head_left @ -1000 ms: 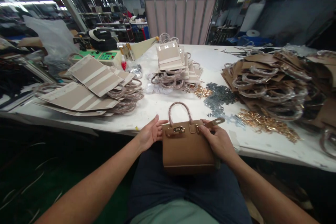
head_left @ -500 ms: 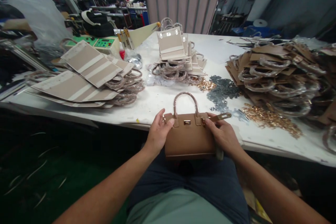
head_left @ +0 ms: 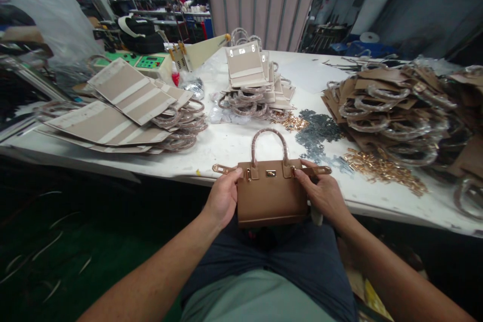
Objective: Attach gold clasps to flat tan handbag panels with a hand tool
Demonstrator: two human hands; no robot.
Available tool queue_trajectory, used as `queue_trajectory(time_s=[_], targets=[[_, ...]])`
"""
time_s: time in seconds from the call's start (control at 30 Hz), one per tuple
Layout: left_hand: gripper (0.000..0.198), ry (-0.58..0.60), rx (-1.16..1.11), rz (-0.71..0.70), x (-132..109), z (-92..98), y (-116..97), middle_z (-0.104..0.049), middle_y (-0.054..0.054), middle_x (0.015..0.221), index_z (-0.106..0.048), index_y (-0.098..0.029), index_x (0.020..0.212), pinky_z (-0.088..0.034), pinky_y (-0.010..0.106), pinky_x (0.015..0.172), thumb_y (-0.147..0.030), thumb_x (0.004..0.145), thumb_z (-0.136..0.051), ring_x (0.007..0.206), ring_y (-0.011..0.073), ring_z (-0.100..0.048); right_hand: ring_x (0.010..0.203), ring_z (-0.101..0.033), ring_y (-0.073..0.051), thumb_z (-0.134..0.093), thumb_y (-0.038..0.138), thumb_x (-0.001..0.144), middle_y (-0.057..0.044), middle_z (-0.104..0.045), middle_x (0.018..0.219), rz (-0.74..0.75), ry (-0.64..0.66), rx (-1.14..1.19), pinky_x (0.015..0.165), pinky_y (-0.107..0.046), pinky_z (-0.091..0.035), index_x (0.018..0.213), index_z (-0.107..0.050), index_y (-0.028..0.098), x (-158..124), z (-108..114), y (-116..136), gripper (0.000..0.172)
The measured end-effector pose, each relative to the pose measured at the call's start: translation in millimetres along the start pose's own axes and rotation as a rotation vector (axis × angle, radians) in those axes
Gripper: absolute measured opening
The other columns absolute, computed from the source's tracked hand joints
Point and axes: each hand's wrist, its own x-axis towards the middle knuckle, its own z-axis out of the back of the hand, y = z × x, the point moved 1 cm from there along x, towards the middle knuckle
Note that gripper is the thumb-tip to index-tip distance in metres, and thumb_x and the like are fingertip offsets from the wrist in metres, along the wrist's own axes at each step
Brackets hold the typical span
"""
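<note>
A small brown handbag (head_left: 272, 201) with a plastic-wrapped handle (head_left: 269, 132) is held upright over my lap, at the table's front edge. My left hand (head_left: 223, 196) grips its left side, thumb near the upper corner; a strap with a gold metal end (head_left: 223, 168) sticks out to the left above the fingers. My right hand (head_left: 323, 192) is closed on the right side, thumb by the gold ring there. From it a second strap (head_left: 319, 170) points right. A gold turn-lock (head_left: 270, 173) sits at the top middle of the front. Both hands' fingertips are hidden behind the bag.
Beige bag panels with wrapped handles (head_left: 128, 105) lie stacked at the left, with another pile (head_left: 247, 70) at the back middle. Brown panels (head_left: 388, 95) are heaped at the right. Grey metal plates (head_left: 317, 131) and gold fittings (head_left: 385, 171) lie loose on the white table (head_left: 226, 148).
The left strap now extends outward past my left hand, which has shifted slightly lower along the bag's side. My right hand has stayed on the right side.
</note>
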Motion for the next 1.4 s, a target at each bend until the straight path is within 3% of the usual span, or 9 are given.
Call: queue_trajectory(time_s=[0.33, 0.53, 0.73, 0.87, 1.03, 1.1, 1.2, 1.3, 1.4], targets=[[0.031, -0.049, -0.081, -0.248, -22.3, -44.4, -15.4, -0.074, 0.008, 0.121, -0.066, -0.019, 0.112, -0.051, 0.045, 0.11, -0.036, 0.087, -0.074, 0.129, 0.031, -0.063, 0.076, -0.061, -0.021, -0.074, 0.043, 0.098, -0.012, -0.06, 0.125, 0.498, -0.268, -0.102, 0.074, -0.039, -0.058, 0.144, -0.058, 0.026, -47.6, 12.0, 51.2, 0.051], [0.062, 0.247, 0.097, -0.309, -69.4, -106.7, -17.4, -0.062, 0.011, 0.144, -0.058, -0.025, 0.139, -0.052, 0.049, 0.113, -0.044, 0.085, -0.081, 0.134, 0.0359, -0.059, 0.084, -0.067, -0.026, -0.073, 0.042, 0.093, -0.012, -0.063, 0.132, 0.476, -0.155, 0.094, 0.071, -0.04, -0.061, 0.155, -0.049, 0.029, -59.2, -1.9, 101.7, 0.068], [0.081, 0.566, 0.244, -0.367, -85.8, -125.5, -14.3, -0.047, 0.01, 0.16, -0.052, -0.028, 0.153, -0.038, 0.051, 0.126, -0.052, 0.083, -0.084, 0.149, 0.0388, -0.044, 0.071, -0.069, -0.024, -0.064, 0.037, 0.092, -0.007, -0.076, 0.11, 0.36, -0.241, 0.123, 0.069, -0.038, -0.061, 0.146, -0.062, 0.028, -54.9, 46.7, 120.7, 0.055], [0.063, 0.339, 0.488, -0.751, -66.2, -116.4, -30.2, -0.044, 0.008, 0.162, -0.053, -0.028, 0.151, -0.028, 0.047, 0.131, -0.04, 0.093, -0.076, 0.153, 0.034, -0.037, 0.084, -0.074, -0.027, -0.069, 0.037, 0.087, -0.006, -0.078, 0.098, 0.344, -0.186, 0.252, 0.075, -0.036, -0.063, 0.126, -0.076, 0.024, -45.1, 97.4, 124.0, 0.042], [0.077, 0.11, 0.582, -1.088, -39.2, -100.3, -72.8, -0.044, 0.007, 0.161, -0.05, -0.03, 0.151, -0.026, 0.045, 0.131, -0.026, 0.083, -0.085, 0.153, 0.0318, -0.037, 0.063, -0.07, -0.026, -0.078, 0.041, 0.078, -0.006, -0.075, 0.081, 0.182, 0.053, 0.334, 0.044, -0.028, -0.054, 0.111, -0.08, 0.018, -20.5, 154.2, 129.5, 0.04], [0.085, 0.158, 0.565, -1.026, -34.1, -91.1, -82.6, -0.047, 0.009, 0.16, -0.047, -0.029, 0.154, -0.029, 0.044, 0.129, -0.027, 0.08, -0.088, 0.152, 0.0322, -0.039, 0.068, -0.07, -0.026, -0.08, 0.039, 0.074, -0.008, -0.076, 0.089, 0.173, 0.14, 0.316, 0.045, -0.026, -0.052, 0.107, -0.081, 0.018, -10.0, 165.0, 131.8, 0.039], [0.089, 0.335, 0.446, -0.549, -27.7, -68.9, -73.1, -0.063, 0.016, 0.144, -0.044, -0.025, 0.157, -0.05, 0.045, 0.111, -0.035, 0.08, -0.089, 0.13, 0.0339, -0.062, 0.069, -0.068, -0.024, -0.08, 0.038, 0.074, -0.007, -0.075, 0.091, 0.129, 0.353, 0.246, 0.044, -0.024, -0.049, 0.111, -0.081, 0.02, 6.2, 160.9, 126.9, 0.042], [0.088, 0.399, 0.222, -0.076, -21.7, -35.2, -35.2, -0.072, 0.016, 0.129, -0.05, -0.024, 0.152, -0.059, 0.04, 0.091, -0.037, 0.076, -0.092, 0.107, 0.0306, -0.072, 0.06, -0.061, -0.018, -0.078, 0.036, 0.076, -0.004, -0.071, 0.084, 0.032, 0.569, 0.221, 0.043, -0.022, -0.047, 0.122, -0.078, 0.02, 22.0, 135.9, 105.6, 0.048], [0.075, 0.322, 0.152, 0.101, -18.9, 3.5, 16.4, -0.075, 0.014, 0.124, -0.066, -0.02, 0.137, -0.058, 0.034, 0.09, -0.034, 0.07, -0.096, 0.107, 0.0288, -0.072, 0.052, -0.052, -0.013, -0.075, 0.032, 0.079, 0.001, -0.064, 0.074, -0.054, 0.78, 0.221, 0.043, -0.02, -0.044, 0.129, -0.073, 0.019, 35.0, 99.0, 71.4, 0.053]])
